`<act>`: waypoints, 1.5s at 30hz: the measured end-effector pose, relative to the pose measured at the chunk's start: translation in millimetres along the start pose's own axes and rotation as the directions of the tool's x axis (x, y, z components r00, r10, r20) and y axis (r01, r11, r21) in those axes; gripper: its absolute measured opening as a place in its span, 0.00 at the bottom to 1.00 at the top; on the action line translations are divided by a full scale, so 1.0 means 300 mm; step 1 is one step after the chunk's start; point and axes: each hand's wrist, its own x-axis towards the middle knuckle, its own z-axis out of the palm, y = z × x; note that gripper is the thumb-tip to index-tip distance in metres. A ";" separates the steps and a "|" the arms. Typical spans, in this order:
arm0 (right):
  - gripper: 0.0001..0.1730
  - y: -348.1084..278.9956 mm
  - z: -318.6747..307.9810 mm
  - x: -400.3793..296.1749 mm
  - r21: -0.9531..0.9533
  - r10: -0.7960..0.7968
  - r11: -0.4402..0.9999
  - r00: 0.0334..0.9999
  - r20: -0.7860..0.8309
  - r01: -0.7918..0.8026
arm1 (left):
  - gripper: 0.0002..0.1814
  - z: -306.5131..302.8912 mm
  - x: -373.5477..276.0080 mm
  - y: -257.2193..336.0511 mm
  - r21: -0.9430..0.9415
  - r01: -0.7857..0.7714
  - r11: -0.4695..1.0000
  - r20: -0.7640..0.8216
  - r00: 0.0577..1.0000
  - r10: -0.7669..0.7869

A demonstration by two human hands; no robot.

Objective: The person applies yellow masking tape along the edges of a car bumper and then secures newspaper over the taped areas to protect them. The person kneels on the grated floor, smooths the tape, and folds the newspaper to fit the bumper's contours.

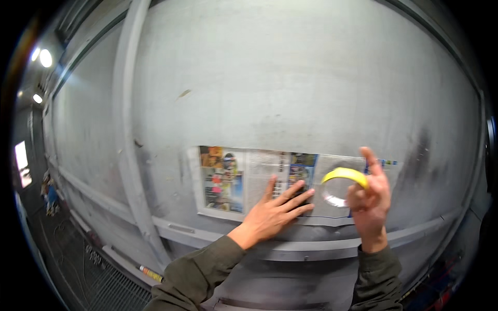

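A sheet of newspaper with colour pictures and columns of print lies against a large grey panel. My left hand rests flat on the middle of the sheet, fingers spread. Over the right part of the sheet, my right hand grips a roll of yellow tape by its right side, with one finger pointing up. The white inner core of the roll shows at its lower edge. Part of the sheet's right end is hidden behind the right hand.
A grey horizontal rail crosses the panel below the newspaper. On the left stands a grey upright beam. Floor grating and a can-like cylinder lie at lower left. Bright lamps shine at upper left.
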 end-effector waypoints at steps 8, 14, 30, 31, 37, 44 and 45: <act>0.37 0.256 -0.027 0.173 0.148 0.264 0.932 0.900 0.347 -0.331 | 0.04 -0.124 -0.040 -0.127 -0.921 0.181 0.345 -0.097 0.752 -0.652; 0.35 0.223 -0.063 0.166 0.008 0.286 0.951 0.890 0.356 -0.309 | 0.12 -0.184 0.082 -0.105 -0.941 0.327 0.081 0.162 0.649 -0.744; 0.22 0.264 -0.051 0.156 -0.037 0.080 0.997 0.962 0.261 -0.073 | 0.08 -0.089 0.081 -0.115 -0.869 0.347 0.354 -0.242 0.326 -0.914; 0.21 0.243 -0.069 0.165 -0.003 0.027 1.000 0.969 0.244 -0.027 | 0.08 -0.076 0.060 -0.154 -0.877 0.323 0.355 -0.280 0.255 -0.925; 0.09 0.117 -0.192 0.169 0.143 -0.099 0.986 0.994 0.055 0.091 | 0.11 -0.128 -0.067 -0.320 -0.926 0.221 0.305 -0.318 -0.023 -0.948; 0.07 0.111 -0.122 0.204 0.155 0.052 0.987 0.998 -0.021 -0.048 | 0.12 -0.139 -0.073 -0.386 -0.900 0.254 0.356 -0.393 -0.114 -0.913; 0.07 0.105 -0.125 0.208 0.141 0.065 0.988 0.998 -0.019 -0.062 | 0.12 -0.137 -0.065 -0.387 -0.896 0.264 0.357 -0.399 -0.129 -0.908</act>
